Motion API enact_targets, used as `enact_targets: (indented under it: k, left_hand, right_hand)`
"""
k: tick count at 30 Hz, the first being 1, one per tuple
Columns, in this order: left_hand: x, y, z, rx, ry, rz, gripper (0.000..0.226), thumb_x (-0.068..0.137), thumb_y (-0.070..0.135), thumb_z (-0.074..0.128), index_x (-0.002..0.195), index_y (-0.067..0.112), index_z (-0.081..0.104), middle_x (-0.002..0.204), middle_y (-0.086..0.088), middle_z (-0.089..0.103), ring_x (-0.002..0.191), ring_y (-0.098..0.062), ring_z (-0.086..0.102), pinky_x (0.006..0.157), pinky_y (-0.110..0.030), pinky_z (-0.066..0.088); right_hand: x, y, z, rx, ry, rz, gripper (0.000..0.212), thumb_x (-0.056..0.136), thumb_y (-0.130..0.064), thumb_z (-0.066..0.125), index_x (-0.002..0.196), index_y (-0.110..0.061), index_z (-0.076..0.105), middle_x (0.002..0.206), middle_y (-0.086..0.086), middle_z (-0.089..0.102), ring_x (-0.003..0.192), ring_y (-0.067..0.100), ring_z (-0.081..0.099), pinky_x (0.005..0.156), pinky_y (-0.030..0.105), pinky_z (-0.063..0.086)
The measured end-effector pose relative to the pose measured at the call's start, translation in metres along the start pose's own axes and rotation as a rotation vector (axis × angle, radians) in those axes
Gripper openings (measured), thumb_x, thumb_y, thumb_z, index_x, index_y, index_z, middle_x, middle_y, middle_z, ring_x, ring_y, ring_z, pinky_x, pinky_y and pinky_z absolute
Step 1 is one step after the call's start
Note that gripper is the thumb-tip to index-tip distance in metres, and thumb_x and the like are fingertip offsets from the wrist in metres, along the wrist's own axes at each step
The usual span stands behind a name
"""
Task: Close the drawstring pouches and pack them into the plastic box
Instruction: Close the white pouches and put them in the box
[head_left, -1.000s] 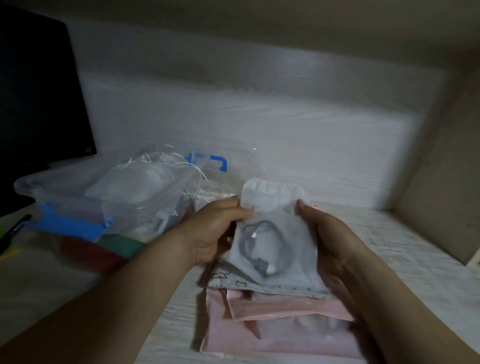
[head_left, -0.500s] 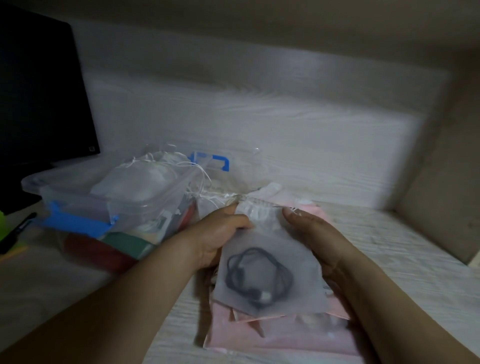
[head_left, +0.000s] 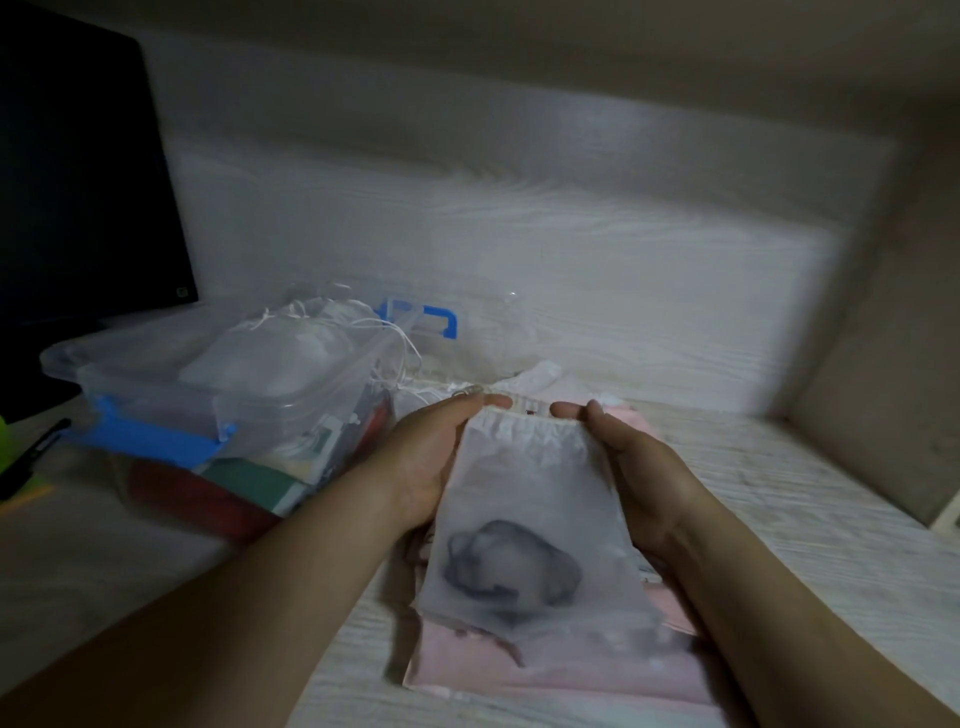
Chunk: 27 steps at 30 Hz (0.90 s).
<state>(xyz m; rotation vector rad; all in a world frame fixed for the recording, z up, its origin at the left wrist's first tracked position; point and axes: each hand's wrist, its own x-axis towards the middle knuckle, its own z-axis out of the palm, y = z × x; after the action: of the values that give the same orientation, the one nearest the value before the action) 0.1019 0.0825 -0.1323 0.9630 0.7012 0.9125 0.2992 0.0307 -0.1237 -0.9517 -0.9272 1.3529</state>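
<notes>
Here, both hands hold one pouch (head_left: 524, 499) up by its gathered top hem. The left hand (head_left: 431, 457) pinches the top left corner, thumb in front and fingers curled behind the fabric. The right hand (head_left: 639, 467) pinches the top right corner the same way. The pouch is thin, whitish and half see-through; it hangs tilted toward the camera, and a dark cable (head_left: 511, 566) lies bunched in its lower part. Its mouth is puckered between the two hands, though whether it is fully drawn shut cannot be told.

Under it, on the desk (head_left: 805, 519), lies a flat stack of pink pouches (head_left: 561, 670), partly covered by the held one. The box (head_left: 291, 410) stands to the left, near the left forearm — clear plastic with blue latches (head_left: 156, 439), its lid off, white pouches with loose strings inside. It rests on red and green things too blurred to name. A dark monitor (head_left: 78, 182) stands behind it at the far left.
</notes>
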Motion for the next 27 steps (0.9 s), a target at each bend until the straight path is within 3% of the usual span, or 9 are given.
enact_targets:
  k: [2, 4, 6, 10, 13, 17, 19, 22, 27]
  left_hand:
    - [0.003, 0.001, -0.003, -0.054, -0.042, -0.048, 0.056, 0.086, 0.032, 0.077, 0.134, 0.006, 0.066, 0.134, -0.017, 0.068, 0.125, -0.035, 0.065, 0.112, -0.045, 0.048]
    - [0.004, 0.001, -0.003, -0.119, -0.027, -0.045, 0.052, 0.091, 0.035, 0.073, 0.135, 0.008, 0.066, 0.139, -0.015, 0.065, 0.13, -0.034, 0.062, 0.117, -0.049, 0.042]
    - [0.003, 0.0, -0.002, -0.176, 0.042, -0.015, 0.034, 0.104, 0.036, 0.057, 0.116, 0.008, 0.071, 0.131, -0.009, 0.07, 0.12, -0.03, 0.066, 0.11, -0.046, 0.048]
    - [-0.002, 0.0, 0.003, -0.258, 0.061, 0.041, 0.035, 0.109, 0.03, 0.042, 0.083, 0.013, 0.058, 0.119, -0.01, 0.076, 0.11, -0.025, 0.068, 0.097, -0.042, 0.053]
    - [-0.004, 0.002, 0.004, -0.367, 0.073, 0.081, 0.04, 0.108, 0.024, 0.042, 0.07, 0.014, 0.047, 0.078, -0.011, 0.067, 0.082, -0.026, 0.072, 0.091, -0.044, 0.055]
    - [-0.005, 0.004, 0.012, -0.402, 0.073, 0.076, 0.039, 0.104, 0.02, 0.044, 0.065, 0.018, 0.038, 0.056, 0.0, 0.029, 0.049, -0.014, 0.032, 0.066, -0.033, 0.051]
    - [-0.008, 0.004, 0.017, -0.223, 0.064, 0.107, 0.036, 0.101, 0.017, 0.044, 0.065, 0.02, 0.037, 0.057, 0.001, 0.024, 0.049, -0.014, 0.024, 0.052, -0.028, 0.041]
    - [-0.012, -0.001, 0.022, 0.192, 0.002, 0.24, 0.035, 0.104, 0.015, 0.041, 0.069, 0.02, 0.036, 0.058, 0.002, 0.027, 0.051, -0.014, 0.026, 0.054, -0.032, 0.037]
    - [-0.012, -0.008, 0.028, 0.837, -0.089, 0.383, 0.034, 0.103, 0.047, 0.055, 0.077, 0.027, 0.052, 0.056, 0.015, 0.051, 0.055, -0.005, 0.049, 0.061, -0.028, 0.04]
  right_hand:
    - [0.0, -0.001, -0.002, 0.041, 0.021, 0.015, 0.039, 0.11, -0.034, 0.04, 0.118, -0.005, 0.065, 0.104, 0.015, 0.075, 0.087, 0.025, 0.074, 0.076, 0.035, 0.056]
    - [0.0, -0.002, -0.002, 0.089, 0.039, 0.04, 0.04, 0.109, -0.037, 0.041, 0.112, -0.008, 0.068, 0.114, 0.018, 0.074, 0.096, 0.03, 0.072, 0.087, 0.043, 0.053]
    - [-0.002, -0.003, -0.001, 0.153, 0.049, 0.061, 0.044, 0.109, -0.039, 0.041, 0.09, -0.01, 0.068, 0.103, 0.014, 0.073, 0.092, 0.03, 0.069, 0.09, 0.043, 0.05]
    - [-0.005, -0.006, -0.003, 0.346, 0.104, 0.082, 0.048, 0.106, -0.038, 0.044, 0.063, -0.016, 0.044, 0.078, 0.006, 0.06, 0.076, 0.025, 0.063, 0.088, 0.039, 0.048]
    - [-0.005, -0.009, -0.003, 0.401, 0.195, 0.064, 0.049, 0.102, -0.03, 0.049, 0.057, -0.02, 0.033, 0.063, 0.002, 0.042, 0.064, 0.021, 0.051, 0.075, 0.03, 0.044]
    - [-0.004, -0.008, 0.001, 0.398, 0.222, 0.049, 0.05, 0.099, -0.024, 0.049, 0.056, -0.023, 0.025, 0.055, -0.002, 0.022, 0.051, 0.017, 0.034, 0.06, 0.028, 0.036]
    - [-0.003, -0.004, 0.004, 0.324, 0.204, 0.023, 0.049, 0.101, -0.024, 0.048, 0.058, -0.024, 0.025, 0.055, -0.002, 0.021, 0.049, 0.017, 0.031, 0.058, 0.028, 0.035]
    - [-0.001, -0.005, 0.002, 0.133, 0.167, -0.053, 0.048, 0.105, -0.03, 0.047, 0.059, -0.016, 0.043, 0.06, 0.005, 0.04, 0.057, 0.021, 0.047, 0.063, 0.032, 0.044]
    - [-0.004, -0.008, 0.003, -0.352, 0.092, -0.28, 0.046, 0.107, -0.041, 0.046, 0.085, -0.013, 0.075, 0.069, 0.007, 0.044, 0.064, 0.019, 0.048, 0.066, 0.034, 0.039]
